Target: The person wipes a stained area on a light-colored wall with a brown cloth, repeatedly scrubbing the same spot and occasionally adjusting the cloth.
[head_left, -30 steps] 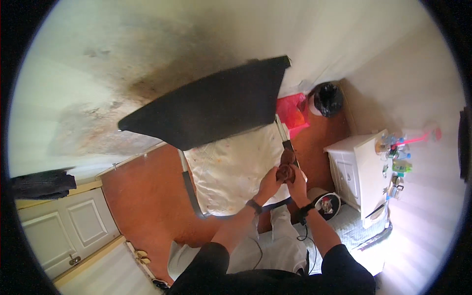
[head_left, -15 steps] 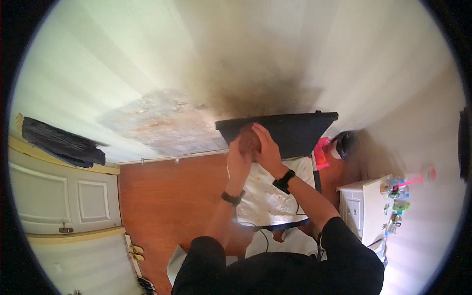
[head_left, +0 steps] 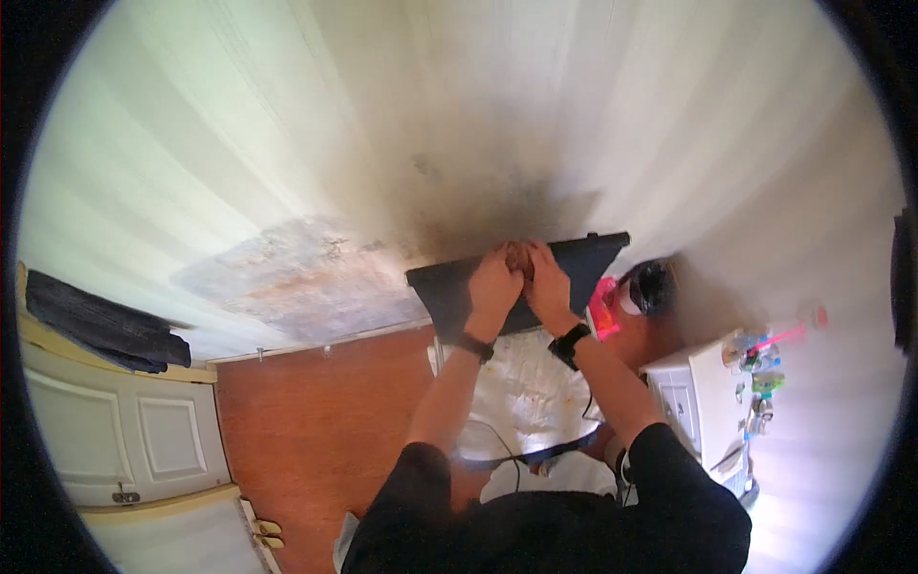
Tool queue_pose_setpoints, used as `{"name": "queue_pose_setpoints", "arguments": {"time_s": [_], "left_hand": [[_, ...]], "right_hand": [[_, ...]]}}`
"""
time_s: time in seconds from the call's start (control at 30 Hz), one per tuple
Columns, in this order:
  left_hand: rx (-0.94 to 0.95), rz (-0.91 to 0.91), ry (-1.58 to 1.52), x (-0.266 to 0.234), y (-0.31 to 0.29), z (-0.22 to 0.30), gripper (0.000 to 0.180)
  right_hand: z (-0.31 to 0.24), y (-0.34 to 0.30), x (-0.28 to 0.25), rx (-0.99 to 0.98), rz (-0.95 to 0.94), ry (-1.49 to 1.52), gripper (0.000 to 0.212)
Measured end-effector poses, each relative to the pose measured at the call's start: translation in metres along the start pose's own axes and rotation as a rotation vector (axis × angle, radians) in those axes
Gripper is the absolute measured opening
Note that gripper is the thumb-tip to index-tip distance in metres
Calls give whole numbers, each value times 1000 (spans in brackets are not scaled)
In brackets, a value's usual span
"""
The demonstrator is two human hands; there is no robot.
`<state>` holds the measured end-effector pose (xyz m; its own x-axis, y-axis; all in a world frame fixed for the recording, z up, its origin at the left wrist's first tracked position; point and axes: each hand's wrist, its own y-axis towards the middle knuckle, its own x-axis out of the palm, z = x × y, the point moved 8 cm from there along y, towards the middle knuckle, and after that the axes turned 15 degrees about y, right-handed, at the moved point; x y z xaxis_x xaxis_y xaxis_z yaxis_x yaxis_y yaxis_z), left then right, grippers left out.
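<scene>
My left hand and my right hand meet in front of me, over an upright black panel. Both are closed around a small reddish-brown lump, with the fingers bent over it from either side. Its kind is unclear, since the fingers cover most of it. Below the hands, a white cloth with small brown spots covers a flat surface that joins the panel. A dark cord runs over the cloth's near end. Each wrist has a dark band.
Behind the panel rises a pale wall with a stained, peeling patch. On the right are a pink bag, a bin with a black liner and a white cabinet with bottles. A white door and hanging dark clothing are left.
Both hands have come closer together and sit higher over the panel, fingers more curled around the brown lump. Less of the lump shows. The whole view has shifted slightly.
</scene>
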<state>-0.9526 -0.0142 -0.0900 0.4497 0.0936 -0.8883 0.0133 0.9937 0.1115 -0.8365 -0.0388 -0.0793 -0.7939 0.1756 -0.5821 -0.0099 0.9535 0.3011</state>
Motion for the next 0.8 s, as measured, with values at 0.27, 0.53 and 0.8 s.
{"name": "queue_pose_setpoints", "arguments": {"time_s": [0.27, 0.53, 0.8], "left_hand": [[-34, 29, -119, -19, -7, -32, 32], [-298, -26, 129, -52, -15, -92, 29], [-292, 108, 213, -44, -17, -52, 25]], "right_hand": [[-40, 6, 18, 70, -84, 86, 43], [-78, 10, 60, -101, -78, 230, 19], [-36, 17, 53, -83, -170, 244, 19]]}}
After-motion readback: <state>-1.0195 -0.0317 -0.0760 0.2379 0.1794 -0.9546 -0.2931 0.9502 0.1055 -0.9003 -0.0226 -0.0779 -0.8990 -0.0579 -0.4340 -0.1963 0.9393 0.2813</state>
